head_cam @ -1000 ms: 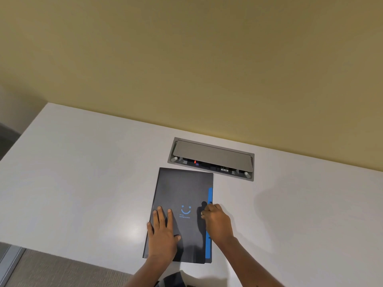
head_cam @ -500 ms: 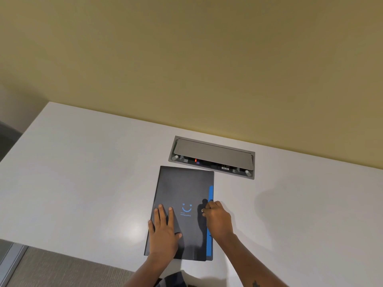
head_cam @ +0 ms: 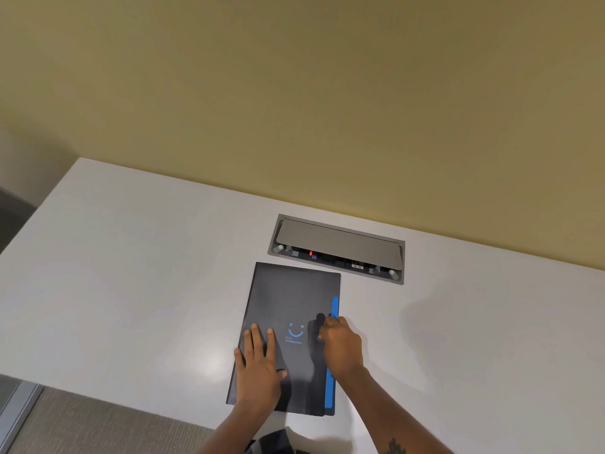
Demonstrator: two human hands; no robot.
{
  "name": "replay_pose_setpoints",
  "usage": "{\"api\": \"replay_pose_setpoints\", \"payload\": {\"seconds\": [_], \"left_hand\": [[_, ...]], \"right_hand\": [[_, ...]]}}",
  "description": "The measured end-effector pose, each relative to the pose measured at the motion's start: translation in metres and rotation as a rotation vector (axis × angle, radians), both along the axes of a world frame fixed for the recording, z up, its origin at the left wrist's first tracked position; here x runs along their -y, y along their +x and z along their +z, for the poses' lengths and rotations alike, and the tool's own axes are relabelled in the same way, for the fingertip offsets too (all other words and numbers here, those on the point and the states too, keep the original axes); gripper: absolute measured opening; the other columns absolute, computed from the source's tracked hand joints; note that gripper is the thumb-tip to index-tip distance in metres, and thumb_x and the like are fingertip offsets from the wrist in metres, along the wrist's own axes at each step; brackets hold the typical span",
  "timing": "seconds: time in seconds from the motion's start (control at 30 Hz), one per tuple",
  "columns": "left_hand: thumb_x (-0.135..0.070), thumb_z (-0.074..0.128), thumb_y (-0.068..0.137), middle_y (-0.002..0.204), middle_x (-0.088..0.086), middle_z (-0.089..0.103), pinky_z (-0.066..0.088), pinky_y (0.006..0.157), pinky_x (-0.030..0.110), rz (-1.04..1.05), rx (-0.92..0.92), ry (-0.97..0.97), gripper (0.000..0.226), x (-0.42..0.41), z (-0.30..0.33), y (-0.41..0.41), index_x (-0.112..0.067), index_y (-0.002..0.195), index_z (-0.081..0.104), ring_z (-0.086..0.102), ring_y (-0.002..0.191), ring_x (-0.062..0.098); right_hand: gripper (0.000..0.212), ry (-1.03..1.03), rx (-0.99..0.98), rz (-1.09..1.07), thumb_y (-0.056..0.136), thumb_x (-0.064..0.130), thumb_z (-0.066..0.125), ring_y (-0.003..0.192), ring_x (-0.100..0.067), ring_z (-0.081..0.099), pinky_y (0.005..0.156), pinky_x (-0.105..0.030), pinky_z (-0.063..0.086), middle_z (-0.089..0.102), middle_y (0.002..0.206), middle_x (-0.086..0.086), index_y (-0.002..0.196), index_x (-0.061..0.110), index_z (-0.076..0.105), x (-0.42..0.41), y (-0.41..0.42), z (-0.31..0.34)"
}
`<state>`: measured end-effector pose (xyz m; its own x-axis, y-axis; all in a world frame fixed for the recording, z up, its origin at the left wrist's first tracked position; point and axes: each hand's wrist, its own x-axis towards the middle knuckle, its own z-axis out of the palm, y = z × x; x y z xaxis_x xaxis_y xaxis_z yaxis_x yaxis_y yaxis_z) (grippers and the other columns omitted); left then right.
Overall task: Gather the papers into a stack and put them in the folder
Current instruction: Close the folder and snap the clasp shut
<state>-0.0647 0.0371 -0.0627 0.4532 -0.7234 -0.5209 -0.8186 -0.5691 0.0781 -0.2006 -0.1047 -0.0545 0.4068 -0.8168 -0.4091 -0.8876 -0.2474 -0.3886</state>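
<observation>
A dark grey folder with a blue smile mark lies closed on the white table, near its front edge. A blue strip shows along the folder's right edge. My left hand rests flat on the lower left of the cover, fingers spread. My right hand is curled at the folder's right edge, fingertips pinching the cover's edge by the blue strip. No loose papers are in sight; whatever is inside the folder is hidden.
A grey recessed cable box with a flap lid sits in the table just behind the folder. A yellow wall runs along the table's far edge. Grey carpet lies below the front edge.
Both hands and the folder stay in nearly the same place; only the view has shifted slightly.
</observation>
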Motion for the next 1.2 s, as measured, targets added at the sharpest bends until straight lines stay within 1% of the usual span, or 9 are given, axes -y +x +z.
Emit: {"api": "replay_pose_setpoints", "payload": {"seconds": [0.3, 0.4, 0.5, 0.63, 0.77, 0.87, 0.93, 1.03, 1.2], "left_hand": [[-0.049, 0.054, 0.096, 0.169, 0.014, -0.015, 0.008, 0.125, 0.055, 0.075, -0.062, -0.064, 0.095, 0.000, 0.004, 0.002, -0.020, 0.161, -0.009, -0.012, 0.156, 0.035], [-0.023, 0.060, 0.098, 0.165, 0.012, 0.020, 0.021, 0.123, 0.056, 0.361, -0.286, -0.271, 0.079, -0.002, 0.015, 0.010, -0.028, 0.160, 0.011, 0.019, 0.153, 0.036], [-0.008, 0.057, 0.098, 0.145, 0.011, 0.051, 0.043, 0.113, 0.048, 0.681, -0.474, -0.562, 0.073, -0.010, 0.020, 0.026, -0.036, 0.156, 0.023, 0.056, 0.128, 0.037], [-0.001, 0.060, 0.096, 0.142, 0.008, 0.061, 0.047, 0.110, 0.043, 0.826, -0.471, -0.626, 0.063, -0.019, 0.016, 0.046, -0.016, 0.152, 0.035, 0.061, 0.129, 0.030], [0.000, 0.061, 0.095, 0.135, 0.011, 0.065, 0.048, 0.104, 0.030, 0.863, -0.509, -0.592, 0.050, -0.021, 0.009, 0.051, -0.011, 0.143, 0.050, 0.066, 0.120, 0.029], [-0.002, 0.059, 0.096, 0.134, 0.009, 0.066, 0.047, 0.110, 0.039, 0.877, -0.531, -0.565, 0.042, -0.016, 0.006, 0.058, -0.009, 0.137, 0.058, 0.064, 0.122, 0.029], [0.001, 0.056, 0.096, 0.119, -0.003, 0.075, 0.053, 0.102, 0.033, 0.865, -0.581, -0.575, 0.038, -0.014, 0.011, 0.061, -0.019, 0.126, 0.068, 0.070, 0.111, 0.016], [0.005, 0.051, 0.095, 0.093, -0.029, 0.075, 0.052, 0.073, 0.004, 0.810, -0.594, -0.629, 0.051, -0.016, 0.016, 0.071, -0.042, 0.097, 0.070, 0.070, 0.088, -0.009], [-0.002, 0.054, 0.097, 0.092, -0.018, 0.074, 0.051, 0.077, 0.022, 0.913, -0.581, -0.674, 0.035, -0.033, 0.020, 0.106, -0.026, 0.115, 0.072, 0.071, 0.094, 0.013]], "right_hand": [[0.025, 0.073, 0.069, -0.100, 0.104, 0.020, 0.061, 0.102, -0.019, 0.069, 0.098, -0.030, 0.059, 0.067, 0.128, -0.006, 0.126, 0.008, 0.066, -0.005, -0.003, -0.003], [0.031, 0.016, 0.170, -0.081, 0.098, 0.017, 0.071, 0.122, -0.020, 0.063, 0.101, -0.028, 0.057, 0.063, 0.134, -0.002, 0.129, 0.012, 0.069, -0.007, -0.009, 0.001], [0.048, 0.006, 0.292, -0.301, 0.094, 0.022, 0.077, 0.124, -0.020, 0.057, 0.105, -0.034, 0.055, 0.058, 0.135, -0.001, 0.138, 0.012, 0.062, -0.012, -0.016, 0.006], [0.041, 0.129, 0.441, -0.644, 0.091, 0.012, 0.079, 0.107, -0.030, 0.068, 0.101, -0.048, 0.058, 0.067, 0.125, -0.011, 0.129, 0.003, 0.065, -0.016, -0.026, 0.004], [0.016, 0.209, 0.436, -0.646, 0.096, 0.003, 0.071, 0.095, -0.028, 0.070, 0.104, -0.048, 0.057, 0.075, 0.102, -0.010, 0.111, 0.000, 0.076, -0.014, -0.030, 0.004], [0.016, 0.233, 0.458, -0.677, 0.096, 0.000, 0.069, 0.097, -0.033, 0.072, 0.101, -0.043, 0.059, 0.076, 0.106, -0.015, 0.110, 0.001, 0.077, -0.013, -0.029, 0.008], [0.015, 0.255, 0.475, -0.679, 0.095, -0.002, 0.070, 0.095, -0.033, 0.073, 0.097, -0.040, 0.060, 0.076, 0.103, -0.014, 0.107, 0.003, 0.077, -0.014, -0.027, 0.010], [0.016, 0.292, 0.492, -0.679, 0.091, -0.006, 0.070, 0.089, -0.033, 0.074, 0.087, -0.041, 0.064, 0.076, 0.094, -0.012, 0.096, 0.007, 0.078, -0.020, -0.021, 0.011], [0.012, 0.360, 0.502, -0.624, 0.094, 0.000, 0.069, 0.082, -0.024, 0.073, 0.079, -0.031, 0.064, 0.076, 0.090, -0.010, 0.095, 0.008, 0.078, -0.029, 0.016, 0.015]]}}
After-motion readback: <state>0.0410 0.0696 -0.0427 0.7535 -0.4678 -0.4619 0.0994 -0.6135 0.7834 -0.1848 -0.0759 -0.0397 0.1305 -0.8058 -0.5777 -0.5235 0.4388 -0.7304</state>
